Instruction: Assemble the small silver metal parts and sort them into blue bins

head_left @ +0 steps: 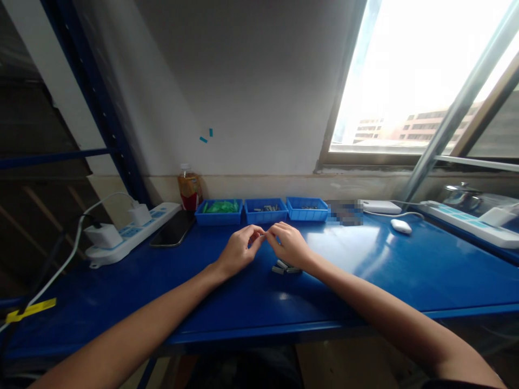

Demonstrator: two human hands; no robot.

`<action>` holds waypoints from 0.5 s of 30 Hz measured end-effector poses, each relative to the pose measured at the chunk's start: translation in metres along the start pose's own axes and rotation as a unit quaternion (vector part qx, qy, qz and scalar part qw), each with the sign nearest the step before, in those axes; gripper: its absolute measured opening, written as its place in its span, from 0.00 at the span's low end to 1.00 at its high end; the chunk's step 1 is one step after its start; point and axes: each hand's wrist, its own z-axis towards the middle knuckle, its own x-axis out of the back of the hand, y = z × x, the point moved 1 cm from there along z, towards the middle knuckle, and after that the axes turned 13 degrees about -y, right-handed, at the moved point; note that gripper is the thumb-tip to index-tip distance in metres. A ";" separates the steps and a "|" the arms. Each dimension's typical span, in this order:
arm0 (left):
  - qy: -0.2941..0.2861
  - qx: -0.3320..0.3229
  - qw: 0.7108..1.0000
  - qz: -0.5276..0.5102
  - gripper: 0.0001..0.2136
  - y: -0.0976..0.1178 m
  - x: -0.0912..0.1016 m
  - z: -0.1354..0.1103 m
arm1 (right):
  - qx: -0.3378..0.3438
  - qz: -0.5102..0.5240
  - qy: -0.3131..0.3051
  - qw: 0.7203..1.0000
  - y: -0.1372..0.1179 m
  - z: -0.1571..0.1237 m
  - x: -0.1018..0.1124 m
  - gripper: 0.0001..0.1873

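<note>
Over the middle of the blue table [227, 302], my left hand [240, 247] and my right hand [287, 243] meet at the fingertips. Both are closed in a pinch around something small, mostly hidden by the fingers. A few small metal cylinders [279, 267] lie on the tabletop just below my right hand, which partly covers them. Behind my hands stand three blue bins in a row. The left bin [219, 218] holds green plastic pieces, the middle bin [265, 217] small metal cylinders, and the right bin [307, 215] small dark metal parts.
On the left are a white power strip [133, 233] with plugs, a black phone [173, 229] and a drink bottle [189, 188]. To the right lie a white earphone case [401, 226], a white power bank [381, 206] with a cable, and another power strip [472, 224].
</note>
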 end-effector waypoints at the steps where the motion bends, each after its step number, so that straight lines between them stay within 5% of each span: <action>1: 0.001 0.012 1.000 -0.015 0.10 -0.001 -0.001 0.001 | -0.001 0.005 -0.001 1.000 0.000 0.000 0.000 0.13; 5: 0.003 0.064 0.988 -0.142 0.15 -0.009 -0.006 0.004 | 0.007 0.021 0.007 1.000 0.000 -0.001 0.002 0.05; 8: -0.014 0.075 0.973 -0.217 0.17 -0.013 -0.009 0.006 | 0.044 -0.001 0.001 0.999 -0.002 -0.002 0.002 0.07; 15: -0.059 0.089 0.974 -0.201 0.20 -0.009 -0.010 0.005 | 0.072 -0.024 0.023 0.997 0.003 0.000 0.010 0.07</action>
